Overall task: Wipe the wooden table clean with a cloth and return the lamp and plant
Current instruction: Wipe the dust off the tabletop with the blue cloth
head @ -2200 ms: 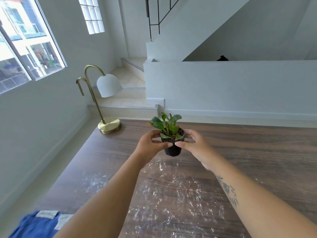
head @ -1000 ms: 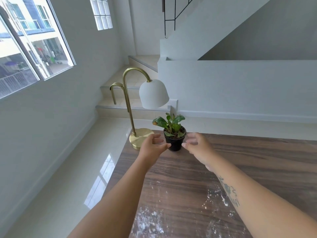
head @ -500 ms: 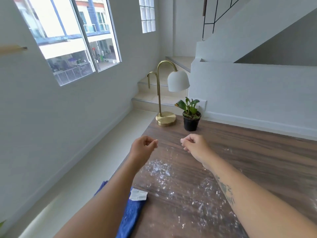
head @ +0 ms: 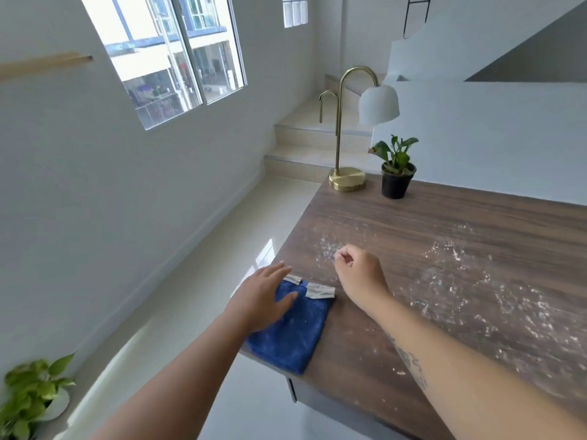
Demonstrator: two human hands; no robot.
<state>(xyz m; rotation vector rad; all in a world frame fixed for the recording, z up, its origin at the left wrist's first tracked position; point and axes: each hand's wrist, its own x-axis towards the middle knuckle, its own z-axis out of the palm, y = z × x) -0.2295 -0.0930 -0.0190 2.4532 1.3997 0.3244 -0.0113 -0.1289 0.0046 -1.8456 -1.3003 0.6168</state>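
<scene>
A folded blue cloth [head: 295, 331] with a grey tag lies at the near left edge of the wooden table [head: 444, 223]. My left hand [head: 260, 296] is spread flat over the cloth's left part, fingers apart. Just to the right, my right hand [head: 359, 271] hovers above the wood with its fingers loosely curled and nothing in them. White powder [head: 476, 290] is scattered across the table's middle and right. In the far left corner stands the brass lamp [head: 347, 179] with a white shade, and the small plant in a black pot [head: 396, 182] sits beside it.
The table's left edge drops to a glossy cream floor [head: 197, 281]. A leafy floor plant [head: 31, 392] stands at the bottom left. Stairs [head: 305, 144] rise behind the lamp, and a white half wall [head: 508, 138] runs behind the table.
Both hands set the potted plant down beside the lamp, let go and drew back. My left hand has dropped onto the blue cloth. The view has swung left.
</scene>
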